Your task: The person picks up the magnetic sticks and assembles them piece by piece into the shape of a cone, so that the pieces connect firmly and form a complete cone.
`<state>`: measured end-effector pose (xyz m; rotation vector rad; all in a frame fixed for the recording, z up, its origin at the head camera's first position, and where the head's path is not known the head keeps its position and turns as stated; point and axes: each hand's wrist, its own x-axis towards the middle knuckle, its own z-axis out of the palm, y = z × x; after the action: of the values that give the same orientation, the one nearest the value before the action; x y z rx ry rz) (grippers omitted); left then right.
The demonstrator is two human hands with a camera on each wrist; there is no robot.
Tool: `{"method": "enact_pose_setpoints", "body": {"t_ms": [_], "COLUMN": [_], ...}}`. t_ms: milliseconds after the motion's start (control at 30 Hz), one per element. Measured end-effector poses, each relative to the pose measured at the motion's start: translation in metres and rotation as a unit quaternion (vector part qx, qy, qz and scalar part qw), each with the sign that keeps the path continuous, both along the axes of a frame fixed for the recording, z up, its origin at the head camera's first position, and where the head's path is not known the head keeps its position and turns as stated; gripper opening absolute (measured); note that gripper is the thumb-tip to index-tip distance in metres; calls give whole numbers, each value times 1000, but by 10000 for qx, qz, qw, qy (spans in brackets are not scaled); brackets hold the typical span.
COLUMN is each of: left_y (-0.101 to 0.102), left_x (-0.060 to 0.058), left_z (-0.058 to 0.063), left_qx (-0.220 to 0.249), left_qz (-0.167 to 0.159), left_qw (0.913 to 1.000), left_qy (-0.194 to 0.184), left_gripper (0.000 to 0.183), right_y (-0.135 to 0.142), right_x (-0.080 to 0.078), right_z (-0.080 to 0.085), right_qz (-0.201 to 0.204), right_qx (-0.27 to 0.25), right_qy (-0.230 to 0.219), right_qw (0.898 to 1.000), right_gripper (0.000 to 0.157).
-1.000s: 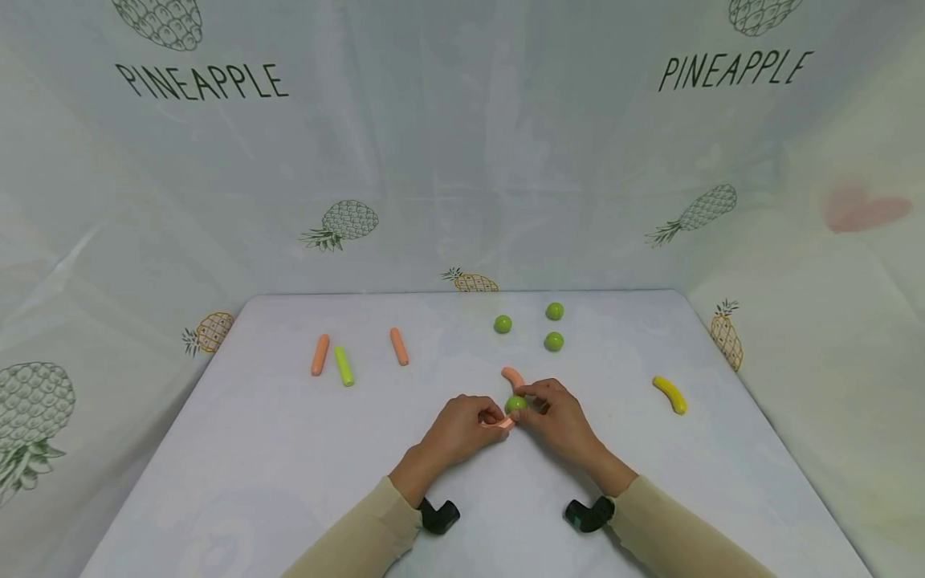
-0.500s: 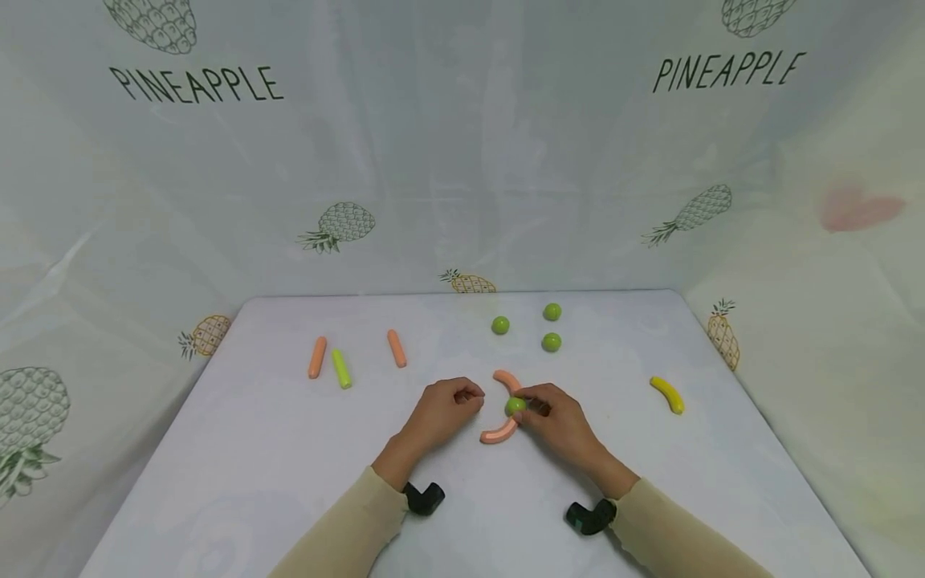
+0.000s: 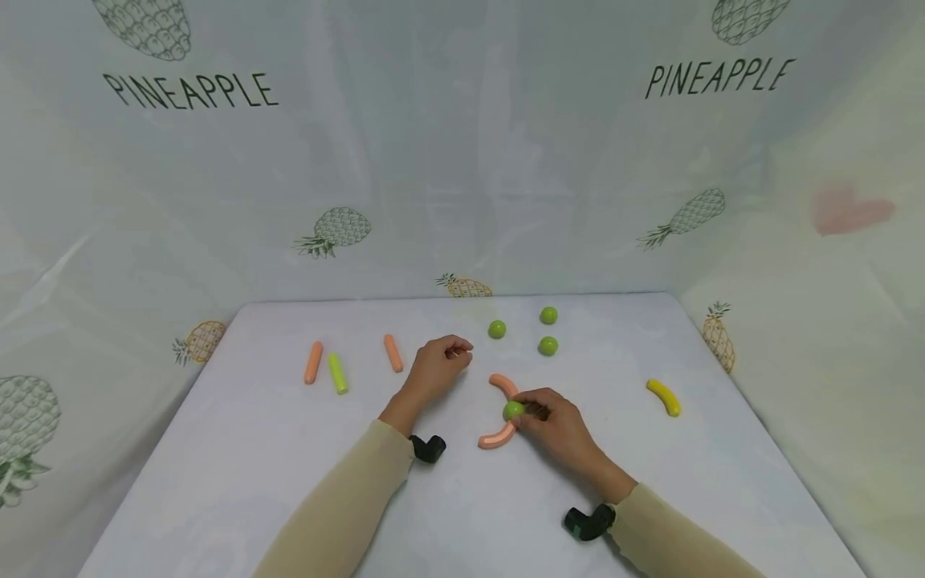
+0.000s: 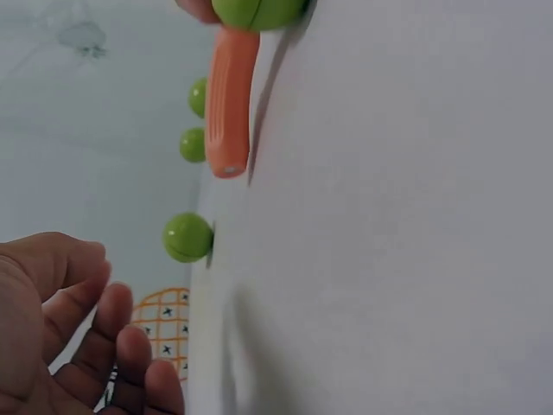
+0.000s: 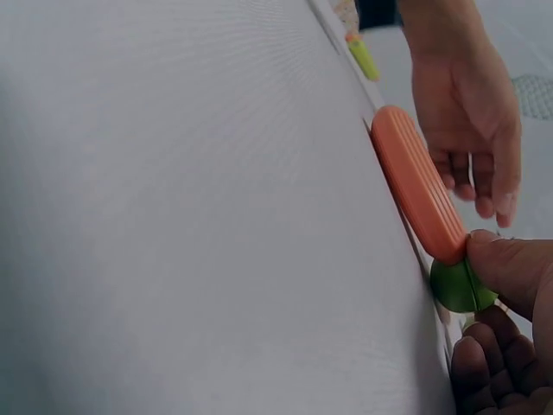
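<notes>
The right hand [image 3: 560,421] pinches a green ball [image 3: 514,411] between thumb and fingers, low over the near middle of the surface [image 3: 289,490]; its fingers cover part of the ball's right side. Two orange curves lie there, the far curve [image 3: 502,384] and the near curve [image 3: 496,437], each running in to the ball from the left. In the right wrist view, the near curve's end meets the ball beside the thumb. The far curve seems to touch the ball too, though its inner end is hard to make out and the left wrist view cuts the ball off at the top edge.

The left hand [image 3: 436,371] is well apart from the curves, farther off and to the left, fingers loosely bent with nothing in them; its palm is cut off in its own wrist view.

Far and to the right of it are three loose balls [image 3: 548,346]. On the left lie a lime stick [image 3: 337,374] between two orange sticks [image 3: 313,363]; on the right, a yellow curve [image 3: 663,397]. Both sleeves [image 3: 340,498] run out of the head view's bottom edge. Behind, a pineapple-print cloth [image 3: 433,160] is cropped at the top.
</notes>
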<state>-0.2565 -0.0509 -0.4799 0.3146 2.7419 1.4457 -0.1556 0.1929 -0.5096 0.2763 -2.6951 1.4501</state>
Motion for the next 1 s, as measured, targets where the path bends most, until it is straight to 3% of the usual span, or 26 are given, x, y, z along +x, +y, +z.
{"method": "enact_pose_setpoints", "body": {"t_ms": [200,400,500,733,1000], "left_y": [17,29,34,42,51], "left_x": [-34,-56,-62,-65,-67], "left_z": [2,-2,-3,-5,-7], "left_qx": [-41,-461,-782,-1486,-1078], "left_qz": [-142,-363,-529,-923,-989], "left_qw": [9998,9983,9955,9837,9889], "left_qy": [111,48,24,414,263], "left_gripper": [30,48,53,44,26], "right_y": [1,-1,-3,-3,3], "right_x": [0,2,4,5,2], "right_z": [-4,-5,-5,-4,-4], "right_qz": [-10,94,79,47,56], "right_qx": [-37,-132,-110,-66,33], "right_qy": [67,28,-73,-65,55], "right_qw": [10000,9999,9999,9999,10000], "right_gripper": [31,31,31,31,31]}}
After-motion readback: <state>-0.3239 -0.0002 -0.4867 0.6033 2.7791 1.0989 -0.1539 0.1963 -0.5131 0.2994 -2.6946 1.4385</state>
